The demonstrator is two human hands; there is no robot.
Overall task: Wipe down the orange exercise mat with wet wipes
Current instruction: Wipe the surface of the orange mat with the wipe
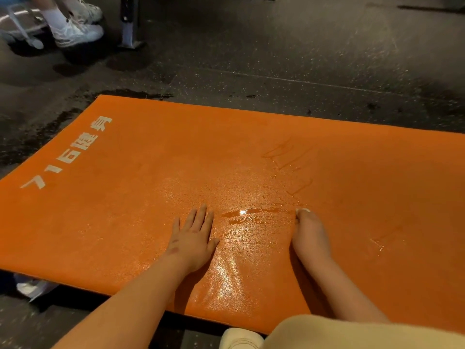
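Left hand (pixel 193 238): lying flat, gripping nothing.
Right hand (pixel 310 235): pressing wet wipe (pixel 303 211) under extended fingers.
Mat (pixel 377 185): stretching wide beyond wipe; near edge lying behind wrists.

You've got a bright orange mat (pixel 120 222) with off-white lettering (pixel 73 152), a glistening speckled wet patch (pixel 241 222), dark grey flecked floor (pixel 276 46) around it, white sneakers (pixel 78 32) beyond.

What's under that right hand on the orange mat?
A white edge of a wet wipe peeks out past the fingers of the right hand, pressed on the orange mat. The rest of the wipe is covered by the hand.
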